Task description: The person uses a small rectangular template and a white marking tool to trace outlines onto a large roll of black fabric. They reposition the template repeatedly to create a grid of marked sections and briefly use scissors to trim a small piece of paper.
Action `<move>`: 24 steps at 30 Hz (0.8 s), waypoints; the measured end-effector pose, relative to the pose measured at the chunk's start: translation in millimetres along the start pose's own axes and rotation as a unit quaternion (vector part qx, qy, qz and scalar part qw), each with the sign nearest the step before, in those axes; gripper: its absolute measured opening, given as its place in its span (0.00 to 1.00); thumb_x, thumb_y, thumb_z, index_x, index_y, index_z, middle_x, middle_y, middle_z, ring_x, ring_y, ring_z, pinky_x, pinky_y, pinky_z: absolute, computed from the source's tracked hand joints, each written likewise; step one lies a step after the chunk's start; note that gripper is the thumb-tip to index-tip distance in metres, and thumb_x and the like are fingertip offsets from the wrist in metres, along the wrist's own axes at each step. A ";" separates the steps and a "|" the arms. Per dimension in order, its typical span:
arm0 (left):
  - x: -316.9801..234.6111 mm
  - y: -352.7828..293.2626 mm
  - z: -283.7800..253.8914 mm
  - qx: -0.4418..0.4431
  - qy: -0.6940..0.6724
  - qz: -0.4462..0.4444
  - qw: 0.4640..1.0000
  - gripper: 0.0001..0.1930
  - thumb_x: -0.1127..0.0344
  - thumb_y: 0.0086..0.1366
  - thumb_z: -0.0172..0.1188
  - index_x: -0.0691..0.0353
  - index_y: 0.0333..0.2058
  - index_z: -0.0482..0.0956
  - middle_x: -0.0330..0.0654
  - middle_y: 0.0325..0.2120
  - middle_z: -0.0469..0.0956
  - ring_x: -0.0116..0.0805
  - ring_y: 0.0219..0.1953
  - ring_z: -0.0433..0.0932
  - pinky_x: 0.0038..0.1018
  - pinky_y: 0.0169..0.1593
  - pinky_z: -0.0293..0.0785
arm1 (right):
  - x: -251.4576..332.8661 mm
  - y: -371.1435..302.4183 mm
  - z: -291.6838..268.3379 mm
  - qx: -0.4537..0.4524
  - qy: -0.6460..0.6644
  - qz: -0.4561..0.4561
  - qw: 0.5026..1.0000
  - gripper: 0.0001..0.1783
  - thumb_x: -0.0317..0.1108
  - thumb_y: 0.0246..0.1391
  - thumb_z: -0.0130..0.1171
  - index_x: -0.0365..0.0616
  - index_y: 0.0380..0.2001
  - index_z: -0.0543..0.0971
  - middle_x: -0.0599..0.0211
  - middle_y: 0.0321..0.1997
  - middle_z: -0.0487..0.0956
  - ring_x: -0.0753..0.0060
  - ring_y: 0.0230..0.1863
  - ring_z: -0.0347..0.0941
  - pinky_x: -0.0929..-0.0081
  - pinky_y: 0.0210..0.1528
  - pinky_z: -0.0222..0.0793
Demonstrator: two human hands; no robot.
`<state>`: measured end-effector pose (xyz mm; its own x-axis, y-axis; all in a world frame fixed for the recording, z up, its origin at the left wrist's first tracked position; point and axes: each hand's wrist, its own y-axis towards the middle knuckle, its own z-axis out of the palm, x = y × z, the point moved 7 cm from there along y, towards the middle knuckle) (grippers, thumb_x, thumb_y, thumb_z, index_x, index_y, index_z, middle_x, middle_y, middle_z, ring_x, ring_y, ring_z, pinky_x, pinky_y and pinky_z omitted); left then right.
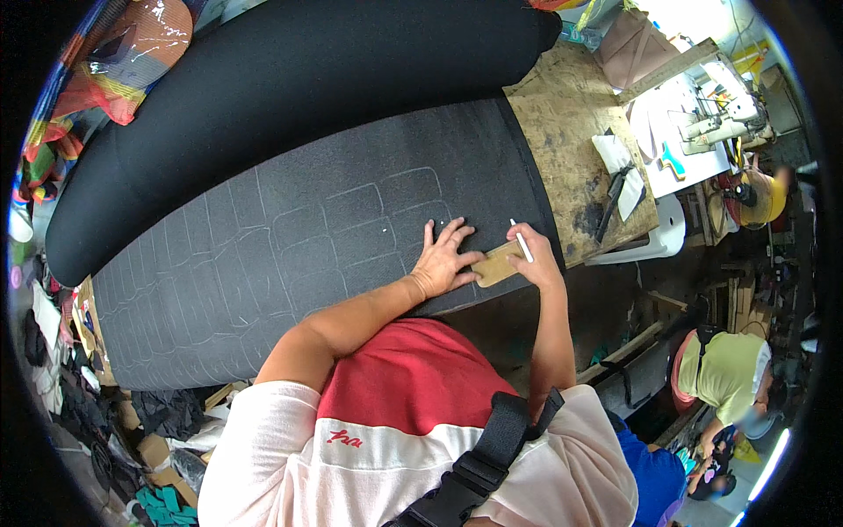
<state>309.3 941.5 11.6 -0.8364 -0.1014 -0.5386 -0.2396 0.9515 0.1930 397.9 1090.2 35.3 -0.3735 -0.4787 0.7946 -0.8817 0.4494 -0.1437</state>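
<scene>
Dark grey fabric (pixel 307 198) lies spread over the table, marked with many white outlines of rounded rectangles. Near its front right edge lies a tan, round-cornered template (pixel 498 266). My left hand (pixel 443 259) rests on the fabric with fingers spread, its thumb and a fingertip at the template's left edge. Between the fingers of my right hand (pixel 543 263) is a slim white marking pen (pixel 522 241), slanting upward over the template's right end. The pen's lower tip is hidden by the hand.
A thick black fabric roll (pixel 316 70) lies along the far side. Worn wooden tabletop (pixel 571 114) shows on the right, with black scissors (pixel 612 200) on it. Beyond stand a white stool (pixel 663 235) and a sewing machine (pixel 724 123). Other people work at right.
</scene>
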 end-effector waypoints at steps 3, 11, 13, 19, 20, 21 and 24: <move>-4.5 -4.6 8.9 0.074 0.035 0.009 0.997 0.22 0.43 0.51 0.62 0.26 0.47 0.76 0.46 0.62 0.54 0.51 0.67 0.44 0.74 0.56 0.40 | -0.9 -11.6 0.9 -0.014 -0.004 0.012 1.000 0.21 0.17 0.34 0.62 0.39 0.36 0.71 0.58 0.35 0.77 0.59 0.42 0.77 0.70 0.45 0.70; -15.6 -12.2 19.1 0.135 0.077 0.012 0.988 0.22 0.37 0.57 0.51 0.22 0.51 0.72 0.47 0.67 0.45 0.56 0.69 0.36 0.77 0.54 0.37 | -10.6 -22.6 4.6 -0.026 -0.028 0.016 0.999 0.21 0.18 0.33 0.64 0.40 0.36 0.71 0.56 0.35 0.77 0.56 0.41 0.76 0.68 0.44 0.70; -14.7 -11.2 19.9 0.129 0.075 -0.002 0.989 0.22 0.37 0.57 0.51 0.22 0.52 0.72 0.47 0.67 0.44 0.56 0.68 0.36 0.78 0.54 0.37 | -12.8 -24.2 4.1 -0.039 -0.020 0.026 0.999 0.21 0.18 0.33 0.64 0.40 0.35 0.71 0.55 0.36 0.77 0.55 0.41 0.76 0.68 0.44 0.70; -13.9 -6.3 24.4 0.139 0.070 -0.014 0.988 0.22 0.36 0.56 0.52 0.21 0.51 0.73 0.47 0.66 0.47 0.57 0.68 0.37 0.77 0.54 0.36 | -8.0 -26.2 0.5 -0.094 0.004 0.005 0.996 0.18 0.19 0.41 0.61 0.41 0.39 0.77 0.53 0.36 0.78 0.53 0.39 0.77 0.68 0.40 0.71; -13.7 -5.9 24.3 0.139 0.069 -0.015 0.988 0.22 0.36 0.55 0.52 0.21 0.51 0.73 0.47 0.66 0.47 0.57 0.68 0.38 0.77 0.54 0.36 | -0.8 -27.6 -2.8 -0.131 -0.027 -0.036 0.990 0.16 0.20 0.43 0.60 0.40 0.39 0.77 0.54 0.36 0.78 0.57 0.39 0.77 0.69 0.39 0.72; -13.7 -5.7 24.4 0.140 0.067 -0.016 0.988 0.23 0.36 0.55 0.52 0.22 0.50 0.73 0.47 0.66 0.47 0.57 0.68 0.38 0.77 0.54 0.35 | 5.2 -29.3 -3.9 -0.160 -0.055 -0.065 0.983 0.14 0.21 0.46 0.60 0.39 0.39 0.78 0.54 0.36 0.78 0.60 0.38 0.78 0.71 0.38 0.72; -14.8 -5.0 22.4 0.127 0.063 -0.011 0.990 0.22 0.36 0.55 0.52 0.23 0.50 0.74 0.46 0.66 0.47 0.57 0.68 0.38 0.77 0.53 0.35 | 3.8 -31.0 12.1 -0.128 0.065 -0.026 0.989 0.10 0.25 0.51 0.60 0.36 0.38 0.79 0.57 0.34 0.80 0.69 0.36 0.78 0.76 0.36 0.72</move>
<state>333.9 944.7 0.2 -0.8915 -0.1423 -0.4302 -0.1393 0.9895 -0.0387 420.3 1065.3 35.6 -0.2742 -0.4125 0.8687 -0.7912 0.6102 0.0400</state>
